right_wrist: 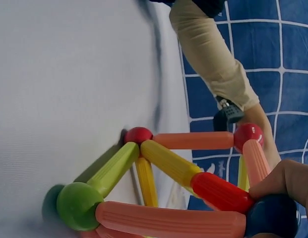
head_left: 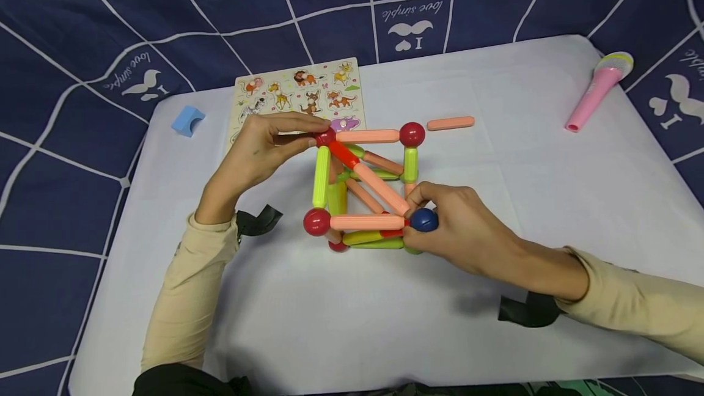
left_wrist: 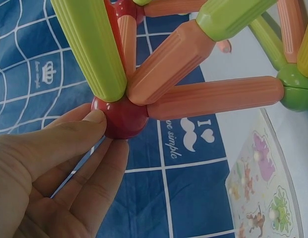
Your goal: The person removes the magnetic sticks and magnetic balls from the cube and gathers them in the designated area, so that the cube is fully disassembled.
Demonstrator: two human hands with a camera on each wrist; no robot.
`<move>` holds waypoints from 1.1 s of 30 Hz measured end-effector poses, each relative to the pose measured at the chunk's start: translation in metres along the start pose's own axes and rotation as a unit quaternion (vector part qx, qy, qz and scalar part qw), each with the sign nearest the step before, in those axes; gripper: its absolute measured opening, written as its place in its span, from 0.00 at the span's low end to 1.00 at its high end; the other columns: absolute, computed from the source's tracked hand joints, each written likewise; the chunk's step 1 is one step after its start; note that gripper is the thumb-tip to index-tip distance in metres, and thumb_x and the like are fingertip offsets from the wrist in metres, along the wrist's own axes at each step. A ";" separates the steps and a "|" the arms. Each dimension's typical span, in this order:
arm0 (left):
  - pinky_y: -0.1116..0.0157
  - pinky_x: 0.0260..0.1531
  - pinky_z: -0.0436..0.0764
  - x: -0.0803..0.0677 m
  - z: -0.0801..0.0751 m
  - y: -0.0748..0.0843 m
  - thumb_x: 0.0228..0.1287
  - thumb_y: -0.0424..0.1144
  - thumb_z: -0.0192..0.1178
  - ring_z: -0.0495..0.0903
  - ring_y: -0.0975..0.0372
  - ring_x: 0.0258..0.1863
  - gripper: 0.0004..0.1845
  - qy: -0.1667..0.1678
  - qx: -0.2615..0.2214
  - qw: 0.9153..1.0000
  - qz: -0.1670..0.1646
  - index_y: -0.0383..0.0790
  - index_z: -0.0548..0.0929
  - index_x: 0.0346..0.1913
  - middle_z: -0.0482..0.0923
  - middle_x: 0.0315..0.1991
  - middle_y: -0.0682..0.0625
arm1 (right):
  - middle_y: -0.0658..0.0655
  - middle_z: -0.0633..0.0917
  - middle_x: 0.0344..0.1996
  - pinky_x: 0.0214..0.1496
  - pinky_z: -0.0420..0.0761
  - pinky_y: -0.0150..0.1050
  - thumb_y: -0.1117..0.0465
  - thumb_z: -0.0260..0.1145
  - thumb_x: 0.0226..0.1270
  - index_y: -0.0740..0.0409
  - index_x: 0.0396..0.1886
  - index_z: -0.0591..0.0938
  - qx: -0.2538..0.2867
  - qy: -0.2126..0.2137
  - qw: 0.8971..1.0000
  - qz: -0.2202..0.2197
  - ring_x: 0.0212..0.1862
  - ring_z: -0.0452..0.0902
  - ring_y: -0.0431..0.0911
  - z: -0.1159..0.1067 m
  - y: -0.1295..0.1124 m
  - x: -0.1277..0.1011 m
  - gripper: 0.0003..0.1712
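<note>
A cube-like frame of colored sticks and balls stands on the table. My left hand [head_left: 250,154] pinches a red ball [left_wrist: 121,116] at its far left upper corner, where green and orange sticks meet. With thumb and fingers, my right hand [head_left: 467,231] grips a dark blue ball [head_left: 424,220] at the near right upper corner. An orange stick [head_left: 367,222] runs from that ball to another red ball [head_left: 317,222]. A diagonal red-and-orange stick [head_left: 379,188] crosses the top. Lower down, a green ball [right_wrist: 80,206] forms a corner in the right wrist view.
Behind the frame lies an animal puzzle board [head_left: 299,87]. A loose orange stick [head_left: 450,123] lies beyond the far right corner. The blue arch block [head_left: 187,121] is at the far left, and a pink toy microphone [head_left: 596,93] at the far right.
</note>
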State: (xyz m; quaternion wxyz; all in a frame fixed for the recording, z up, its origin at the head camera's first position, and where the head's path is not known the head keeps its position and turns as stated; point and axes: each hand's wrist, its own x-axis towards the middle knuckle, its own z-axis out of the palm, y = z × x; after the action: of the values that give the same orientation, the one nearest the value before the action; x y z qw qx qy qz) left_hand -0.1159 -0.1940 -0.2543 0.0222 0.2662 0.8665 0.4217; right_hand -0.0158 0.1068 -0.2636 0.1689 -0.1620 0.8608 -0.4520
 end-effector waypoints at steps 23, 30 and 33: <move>0.66 0.48 0.81 0.000 0.001 -0.001 0.62 0.27 0.66 0.77 0.64 0.59 0.18 0.002 -0.005 1.000 0.004 0.41 0.86 0.55 0.84 0.52 0.52 | 0.49 0.82 0.23 0.13 0.58 0.31 0.62 0.65 0.65 0.54 0.38 0.84 0.012 -0.006 1.000 -0.026 0.14 0.62 0.40 -0.001 0.004 -0.002 0.03; 0.66 0.48 0.81 -0.001 0.000 -0.002 0.62 0.28 0.66 0.76 0.64 0.59 0.18 0.002 -0.011 1.000 0.006 0.42 0.86 0.55 0.84 0.52 0.53 | 0.47 0.85 0.29 0.18 0.70 0.30 0.63 0.58 0.74 0.55 0.38 0.85 0.043 -0.016 0.998 -0.036 0.23 0.75 0.39 -0.004 0.006 -0.002 0.09; 0.65 0.48 0.81 -0.001 0.000 -0.002 0.62 0.28 0.66 0.76 0.64 0.59 0.18 0.002 -0.010 1.000 0.005 0.42 0.86 0.55 0.84 0.52 0.53 | 0.49 0.85 0.31 0.26 0.77 0.33 0.64 0.54 0.76 0.56 0.39 0.83 0.069 -0.030 0.997 -0.015 0.30 0.78 0.44 -0.007 0.004 -0.002 0.11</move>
State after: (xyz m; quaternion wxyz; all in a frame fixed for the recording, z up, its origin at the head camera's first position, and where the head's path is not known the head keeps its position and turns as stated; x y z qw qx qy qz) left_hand -0.1160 -0.1952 -0.2556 0.0208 0.2692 0.8608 0.4314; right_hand -0.0175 0.1150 -0.2634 0.1989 -0.1760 0.8197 -0.5076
